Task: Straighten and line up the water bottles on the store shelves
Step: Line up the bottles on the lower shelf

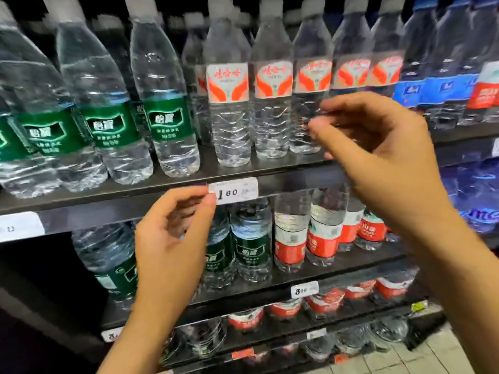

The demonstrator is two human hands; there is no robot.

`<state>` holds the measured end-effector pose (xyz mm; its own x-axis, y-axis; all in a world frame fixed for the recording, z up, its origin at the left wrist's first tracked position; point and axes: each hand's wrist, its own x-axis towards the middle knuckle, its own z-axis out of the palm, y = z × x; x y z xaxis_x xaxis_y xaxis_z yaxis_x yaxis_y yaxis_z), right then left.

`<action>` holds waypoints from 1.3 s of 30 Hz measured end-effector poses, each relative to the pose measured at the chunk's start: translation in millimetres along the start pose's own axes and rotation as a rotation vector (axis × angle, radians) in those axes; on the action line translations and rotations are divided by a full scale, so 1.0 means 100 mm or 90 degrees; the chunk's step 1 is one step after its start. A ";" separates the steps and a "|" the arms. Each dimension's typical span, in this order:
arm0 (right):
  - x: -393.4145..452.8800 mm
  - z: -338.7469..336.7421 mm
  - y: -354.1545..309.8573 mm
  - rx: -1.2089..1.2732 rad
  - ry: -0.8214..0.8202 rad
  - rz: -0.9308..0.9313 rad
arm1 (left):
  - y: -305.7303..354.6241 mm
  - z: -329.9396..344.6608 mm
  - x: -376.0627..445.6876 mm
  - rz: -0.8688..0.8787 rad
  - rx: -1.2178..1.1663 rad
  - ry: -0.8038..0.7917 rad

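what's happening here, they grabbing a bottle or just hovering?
A person stands at store shelves of water bottles with both hands raised and neither holding a bottle. The right hand has loosely curled fingers in front of the red-and-white labelled bottles on the upper shelf; contact is too blurred to tell. The left hand is lower, fingertips beside the price tag on the shelf edge. Green-labelled bottles at left lean in this wide-angle view.
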<state>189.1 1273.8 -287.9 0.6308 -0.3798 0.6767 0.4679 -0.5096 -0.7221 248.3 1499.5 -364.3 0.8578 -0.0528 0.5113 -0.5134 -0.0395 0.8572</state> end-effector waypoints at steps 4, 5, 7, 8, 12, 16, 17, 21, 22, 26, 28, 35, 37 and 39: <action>-0.31 -0.44 0.46 0.035 -0.031 0.085 | -0.17 0.33 -0.33 -0.089 -0.031 0.040; -0.38 -0.53 0.59 0.043 -0.041 0.103 | -0.22 0.46 -0.42 -0.109 -0.034 0.046; -0.51 -0.73 0.86 0.053 -0.060 0.137 | -0.34 0.75 -0.59 -0.134 -0.032 0.049; -0.56 -0.81 0.99 0.057 -0.067 0.155 | -0.39 0.87 -0.64 -0.141 -0.025 0.049; -0.72 -1.05 1.52 0.059 -0.097 0.226 | -0.60 1.31 -0.77 -0.167 0.055 0.043; -0.79 -1.10 1.96 0.039 -0.109 0.292 | -0.79 1.61 -0.65 -0.080 0.258 0.024; -0.78 -1.10 2.06 0.026 -0.110 0.299 | -0.82 1.68 -0.59 -0.059 0.289 0.015; -0.64 -1.07 2.30 -0.091 -0.115 0.282 | -0.94 2.01 -0.40 -0.052 0.270 -0.027; -0.58 -1.05 2.33 -0.124 -0.117 0.267 | -0.98 2.10 -0.38 -0.060 0.251 -0.032; -0.32 -0.96 2.37 -0.275 -0.127 0.145 | -1.20 2.40 -0.47 -0.121 0.232 -0.065; -0.20 -0.90 2.35 -0.341 -0.124 0.094 | -1.32 2.52 -0.59 -0.134 0.225 -0.083; 0.22 -0.76 2.26 -0.438 -0.270 0.070 | -1.53 2.95 -0.78 -0.132 0.291 -0.024; 0.33 -0.75 2.28 -0.499 -0.351 0.121 | -1.50 3.08 -0.80 -0.147 0.301 0.004; 0.43 -0.74 2.32 -0.535 -0.439 0.154 | -1.49 3.17 -0.77 -0.148 0.311 0.041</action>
<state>279.1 1082.7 -415.3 0.9797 -0.1627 0.1173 -0.1178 -0.9400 -0.3202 251.1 1193.1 -551.0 0.9418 0.0737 0.3280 -0.2488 -0.5032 0.8276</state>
